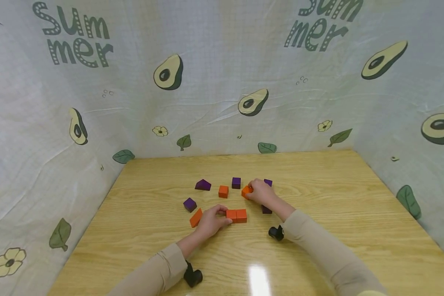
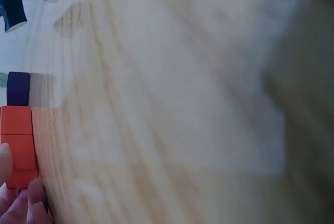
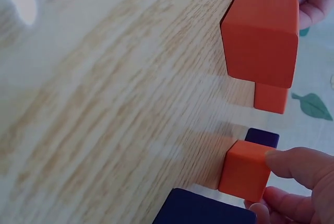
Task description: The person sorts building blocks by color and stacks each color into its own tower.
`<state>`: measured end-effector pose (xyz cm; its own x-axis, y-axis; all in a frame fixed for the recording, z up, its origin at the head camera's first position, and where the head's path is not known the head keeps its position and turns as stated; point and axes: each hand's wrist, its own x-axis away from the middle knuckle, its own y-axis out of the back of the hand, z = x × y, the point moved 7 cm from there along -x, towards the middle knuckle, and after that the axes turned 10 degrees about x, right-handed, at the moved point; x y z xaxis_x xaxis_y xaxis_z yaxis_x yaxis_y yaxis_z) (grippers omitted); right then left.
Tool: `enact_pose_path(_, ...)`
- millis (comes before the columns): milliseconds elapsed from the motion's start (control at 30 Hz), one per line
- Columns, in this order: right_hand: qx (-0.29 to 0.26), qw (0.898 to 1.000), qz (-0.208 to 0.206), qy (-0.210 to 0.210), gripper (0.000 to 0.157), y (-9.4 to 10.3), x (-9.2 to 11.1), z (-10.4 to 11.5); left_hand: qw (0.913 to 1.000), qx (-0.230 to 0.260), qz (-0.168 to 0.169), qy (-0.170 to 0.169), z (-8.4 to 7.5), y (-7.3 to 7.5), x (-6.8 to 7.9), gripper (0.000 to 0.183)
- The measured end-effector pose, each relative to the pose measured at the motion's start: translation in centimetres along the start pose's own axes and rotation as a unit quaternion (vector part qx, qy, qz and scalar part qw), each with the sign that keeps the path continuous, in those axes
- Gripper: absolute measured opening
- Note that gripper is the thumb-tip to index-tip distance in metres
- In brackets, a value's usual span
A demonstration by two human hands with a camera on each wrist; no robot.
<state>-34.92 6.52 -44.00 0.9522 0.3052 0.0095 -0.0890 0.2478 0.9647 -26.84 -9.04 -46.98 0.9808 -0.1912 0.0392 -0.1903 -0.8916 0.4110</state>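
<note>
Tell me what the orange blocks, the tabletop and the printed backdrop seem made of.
Orange blocks: probably painted wood, perhaps plastic; smooth, evenly coloured faces with a soft sheen.
Tabletop: wood or wood-look laminate, glossy; streaked grain, bright reflection.
Printed backdrop: likely thin fabric, possibly plastic sheeting; creases and soft folds.

1. Two adjoining cubes (image 1: 237, 216) lie on the table (image 1: 318, 176), just right of the left hand (image 1: 209, 222).
2. A block (image 1: 196, 218) lies just left of that hand.
3. Farther back, a single cube (image 1: 223, 191) lies left of the gripped cube (image 1: 246, 192), at the right hand's (image 1: 261, 192) left side.
</note>
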Motion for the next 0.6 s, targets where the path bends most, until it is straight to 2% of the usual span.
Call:
enact_pose_path(267,-0.003,1.000,-0.008,-0.011,0.025,-0.04,0.10,-0.16,0.9999,0.007,0.004,0.006,0.11,-0.16,0.00,0.035)
enact_pose_path(600,-0.018,1.000,-0.018,-0.009,0.029,-0.12,0.19,-0.19,0.9988,0.043,0.009,0.020,-0.07,-0.20,0.35,0.034)
